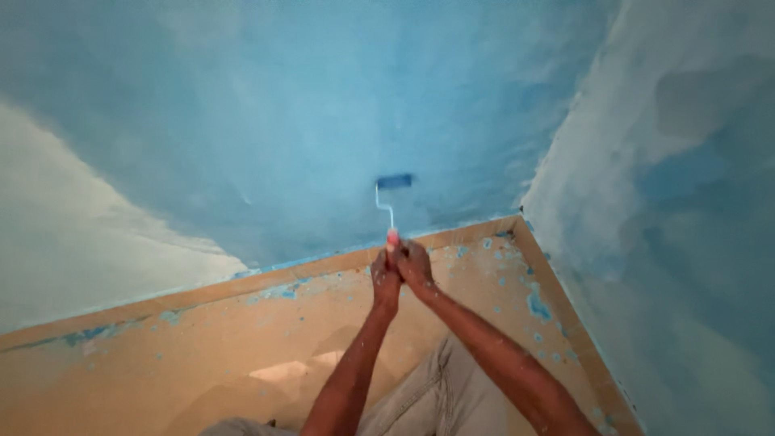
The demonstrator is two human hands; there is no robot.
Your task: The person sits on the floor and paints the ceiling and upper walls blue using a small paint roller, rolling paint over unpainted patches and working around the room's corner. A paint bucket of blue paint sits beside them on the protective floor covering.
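Here the left hand (385, 278) and right hand (413, 262) are both clenched around the pinkish grip of a paint roller (393, 202), stacked one by the other, seemingly for steady pressure. Its blue sleeve lies flat against the blue wall (266, 121), low, just above the paint-spattered tan floor (202, 339). No packages or labels show.

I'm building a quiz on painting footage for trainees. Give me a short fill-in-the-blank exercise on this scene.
1. Both hands, left hand and right hand, grip the handle of a paint ____.
2. The roller sleeve presses on a wall coated in ____ paint.
3. The floor beneath is speckled with blue ____.
4. The unpainted wall patch lies to the person's ____.

Missing words: roller; blue; paint splatters; left
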